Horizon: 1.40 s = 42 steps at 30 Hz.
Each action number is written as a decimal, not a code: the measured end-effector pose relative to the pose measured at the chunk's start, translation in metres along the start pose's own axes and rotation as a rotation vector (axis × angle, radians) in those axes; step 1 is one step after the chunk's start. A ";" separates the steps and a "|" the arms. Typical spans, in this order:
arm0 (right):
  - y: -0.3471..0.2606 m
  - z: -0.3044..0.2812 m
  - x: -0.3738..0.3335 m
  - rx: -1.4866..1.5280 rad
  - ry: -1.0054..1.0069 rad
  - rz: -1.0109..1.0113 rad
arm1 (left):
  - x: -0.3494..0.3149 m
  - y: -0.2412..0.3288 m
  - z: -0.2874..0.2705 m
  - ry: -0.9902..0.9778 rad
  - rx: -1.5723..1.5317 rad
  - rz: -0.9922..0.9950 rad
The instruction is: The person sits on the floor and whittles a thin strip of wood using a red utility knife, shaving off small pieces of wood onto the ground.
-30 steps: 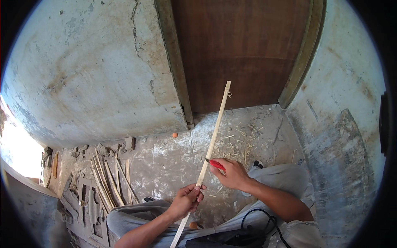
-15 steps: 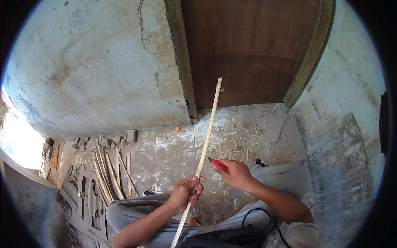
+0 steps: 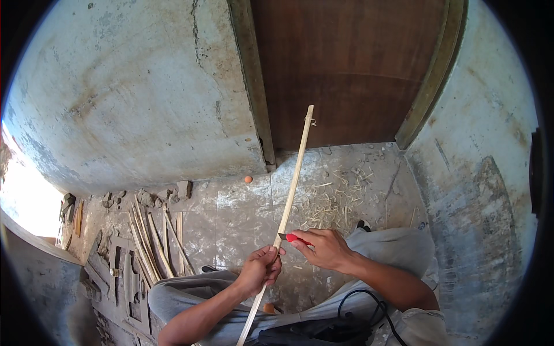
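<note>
A long pale bamboo strip (image 3: 296, 176) slants up and away from my lap, its far end in front of the brown door. My left hand (image 3: 259, 269) is closed around the strip's lower part. In my right hand (image 3: 325, 248) is a red utility knife (image 3: 298, 237), gripped by its handle. The knife's dark blade lies against the strip just above my left fingers. A thin curl of shaving hangs near the strip's far end.
Wood shavings (image 3: 334, 205) lie scattered on the tiled floor before the door (image 3: 346, 75). To the left, several more strips (image 3: 151, 245) lean beside a grey lattice block (image 3: 124, 277). Rubble (image 3: 147, 199) and a small orange ball-like thing (image 3: 248, 179) sit along the wall.
My right hand has brought the knife down and left, so its blade now meets the strip near my left hand. The strip's far end has shifted slightly right.
</note>
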State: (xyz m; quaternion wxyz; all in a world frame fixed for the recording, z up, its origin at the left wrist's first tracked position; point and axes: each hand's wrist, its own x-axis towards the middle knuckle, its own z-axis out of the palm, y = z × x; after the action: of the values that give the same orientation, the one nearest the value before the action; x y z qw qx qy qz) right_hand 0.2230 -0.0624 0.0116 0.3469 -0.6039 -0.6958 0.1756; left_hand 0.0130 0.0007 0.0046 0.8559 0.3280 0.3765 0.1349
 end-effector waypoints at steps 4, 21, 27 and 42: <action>0.000 0.000 -0.001 -0.017 -0.029 0.028 | 0.001 -0.003 0.000 -0.013 0.043 0.033; 0.002 0.003 0.002 -0.155 0.130 -0.052 | -0.007 0.003 0.008 -0.010 0.049 -0.011; 0.004 0.004 0.002 -0.176 0.136 -0.039 | -0.006 0.001 0.009 0.006 0.060 0.008; 0.018 -0.003 0.012 -0.111 0.197 0.141 | -0.015 -0.009 0.016 0.026 0.029 -0.003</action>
State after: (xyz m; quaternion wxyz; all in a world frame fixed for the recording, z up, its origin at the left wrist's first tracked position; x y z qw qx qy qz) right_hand 0.2381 -0.0474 0.0053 0.3664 -0.6837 -0.6230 0.1008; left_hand 0.0144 -0.0205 0.0144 0.8463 0.3380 0.3899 0.1324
